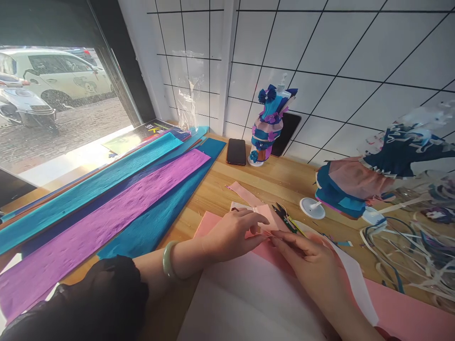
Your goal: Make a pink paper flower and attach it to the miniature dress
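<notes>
A small gathered piece of pink crepe paper (267,233) lies between my two hands over the worktable. My right hand (309,260) pinches it from the right, thumb against fingertips. From the left, the thumb of my left hand (231,234) meets the same piece, with the index finger curled above it; that wrist wears a pale green bangle (168,260). A flat pink strip (245,193) extends behind my fingers. Scissors (280,215) with dark blades lie just beyond my right fingertips. Beneath both hands are pink sheets (208,223) and a large white sheet (227,303).
Long teal, purple and blue crepe sheets (142,189) cover the left side. At the back stand a phone (236,151) and a small dress form in layered paper (268,125). Another dressed form (355,180) leans at right, near tangled ribbons (401,255). A window is at left.
</notes>
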Demonstrator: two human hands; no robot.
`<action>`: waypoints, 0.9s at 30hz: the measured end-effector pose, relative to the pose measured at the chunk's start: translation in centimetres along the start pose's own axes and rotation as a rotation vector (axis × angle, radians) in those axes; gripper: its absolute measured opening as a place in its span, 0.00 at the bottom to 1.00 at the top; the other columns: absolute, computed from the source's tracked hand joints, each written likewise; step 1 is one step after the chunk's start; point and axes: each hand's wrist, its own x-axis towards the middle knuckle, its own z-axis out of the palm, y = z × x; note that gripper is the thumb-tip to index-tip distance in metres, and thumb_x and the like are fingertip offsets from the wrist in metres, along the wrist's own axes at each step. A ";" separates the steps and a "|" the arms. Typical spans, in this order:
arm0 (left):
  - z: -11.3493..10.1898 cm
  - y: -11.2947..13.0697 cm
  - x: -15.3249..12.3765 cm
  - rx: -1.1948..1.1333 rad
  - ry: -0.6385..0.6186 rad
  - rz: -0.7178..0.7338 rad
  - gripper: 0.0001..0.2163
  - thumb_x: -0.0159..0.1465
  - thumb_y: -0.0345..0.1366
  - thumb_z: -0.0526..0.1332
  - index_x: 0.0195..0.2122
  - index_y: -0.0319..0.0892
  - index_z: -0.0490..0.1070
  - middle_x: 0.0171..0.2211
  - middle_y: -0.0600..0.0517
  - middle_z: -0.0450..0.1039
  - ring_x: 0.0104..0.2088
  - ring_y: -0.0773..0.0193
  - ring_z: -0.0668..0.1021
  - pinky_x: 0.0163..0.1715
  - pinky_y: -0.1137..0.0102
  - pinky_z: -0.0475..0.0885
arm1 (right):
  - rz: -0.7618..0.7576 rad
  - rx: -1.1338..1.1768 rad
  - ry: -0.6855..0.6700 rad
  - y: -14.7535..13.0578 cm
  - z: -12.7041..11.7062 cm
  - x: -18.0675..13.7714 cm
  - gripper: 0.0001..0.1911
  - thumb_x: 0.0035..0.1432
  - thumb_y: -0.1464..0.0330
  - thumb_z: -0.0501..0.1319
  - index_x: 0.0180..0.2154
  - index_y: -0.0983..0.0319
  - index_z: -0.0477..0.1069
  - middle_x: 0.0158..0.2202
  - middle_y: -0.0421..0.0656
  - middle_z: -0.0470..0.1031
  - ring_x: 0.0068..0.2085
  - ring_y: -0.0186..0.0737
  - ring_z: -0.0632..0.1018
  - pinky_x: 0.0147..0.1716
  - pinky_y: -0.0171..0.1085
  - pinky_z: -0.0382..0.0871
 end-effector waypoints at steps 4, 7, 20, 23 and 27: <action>0.3 0.2 -0.1 -0.110 -0.044 -0.124 0.15 0.58 0.38 0.58 0.47 0.44 0.65 0.31 0.53 0.73 0.31 0.67 0.74 0.34 0.72 0.67 | 0.003 -0.034 0.031 -0.4 -0.1 0.2 0.15 0.53 0.55 0.57 0.27 0.53 0.79 0.19 0.38 0.76 0.21 0.38 0.75 0.22 0.35 0.71; 0.4 0.3 -0.1 -0.211 -0.030 -0.156 0.13 0.57 0.35 0.59 0.44 0.44 0.67 0.33 0.53 0.74 0.33 0.68 0.75 0.36 0.73 0.69 | -0.002 -0.024 0.040 -0.6 -0.2 0.2 0.15 0.52 0.56 0.57 0.27 0.54 0.79 0.18 0.38 0.75 0.21 0.38 0.75 0.20 0.34 0.70; 0.3 0.3 0.1 -0.309 0.050 -0.110 0.05 0.58 0.33 0.58 0.33 0.42 0.72 0.31 0.54 0.75 0.32 0.70 0.75 0.36 0.74 0.70 | 0.083 0.204 -0.047 1.1 1.0 -0.6 0.08 0.53 0.63 0.60 0.32 0.56 0.77 0.34 0.39 0.80 0.35 0.41 0.80 0.36 0.38 0.74; 0.4 0.3 0.1 -0.339 0.061 -0.106 0.05 0.58 0.34 0.59 0.35 0.42 0.72 0.33 0.53 0.75 0.33 0.69 0.75 0.37 0.74 0.70 | 0.088 0.202 -0.039 1.1 1.0 -0.6 0.08 0.52 0.63 0.60 0.32 0.55 0.78 0.33 0.40 0.80 0.34 0.42 0.80 0.36 0.39 0.75; 0.2 0.4 0.1 -0.352 0.041 -0.108 0.05 0.58 0.34 0.59 0.35 0.41 0.71 0.32 0.53 0.74 0.32 0.70 0.74 0.36 0.75 0.70 | 0.087 0.229 -0.070 1.4 1.2 -0.6 0.09 0.53 0.63 0.59 0.34 0.55 0.77 0.36 0.40 0.80 0.37 0.41 0.80 0.37 0.38 0.75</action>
